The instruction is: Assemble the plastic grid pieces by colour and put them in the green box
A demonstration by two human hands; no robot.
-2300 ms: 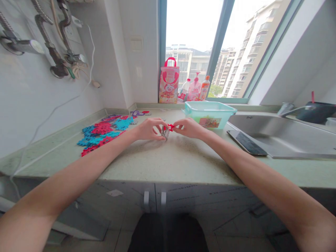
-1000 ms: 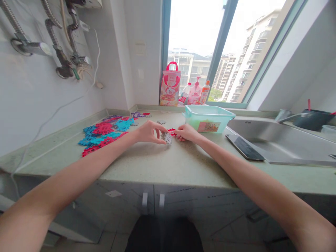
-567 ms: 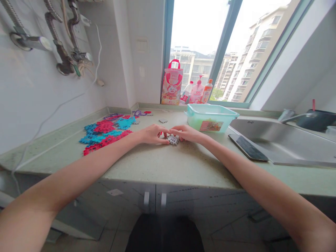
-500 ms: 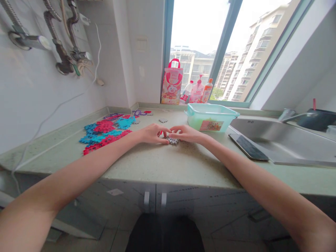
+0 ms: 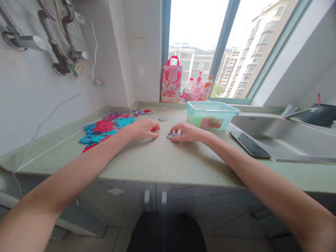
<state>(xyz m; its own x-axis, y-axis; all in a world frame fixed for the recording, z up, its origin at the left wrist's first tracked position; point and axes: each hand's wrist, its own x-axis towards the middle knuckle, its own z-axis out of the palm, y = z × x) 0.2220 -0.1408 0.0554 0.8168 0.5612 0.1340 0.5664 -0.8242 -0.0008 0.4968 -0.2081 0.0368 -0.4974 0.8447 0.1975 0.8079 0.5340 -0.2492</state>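
My left hand (image 5: 145, 128) rests on the green countertop (image 5: 168, 161) with its fingers curled round a small red snowflake piece (image 5: 153, 130). A hand's width to the right, my right hand (image 5: 187, 132) pinches a grey snowflake piece (image 5: 173, 134) that lies on the counter. The two hands are apart. A flat spread of joined blue, red and purple snowflake pieces (image 5: 105, 130) lies to the left of my left hand.
A teal plastic tub (image 5: 211, 114) stands behind my right hand. A dark phone (image 5: 249, 144) lies by the steel sink (image 5: 283, 140). A pink bag (image 5: 171, 81) and bottles (image 5: 197, 89) stand on the window sill. One loose grey piece (image 5: 162, 119) lies further back.
The red and grey pieces were held together between both hands, then lowered to the counter. Now the hands have parted: the left holds the red piece, the right the grey one.
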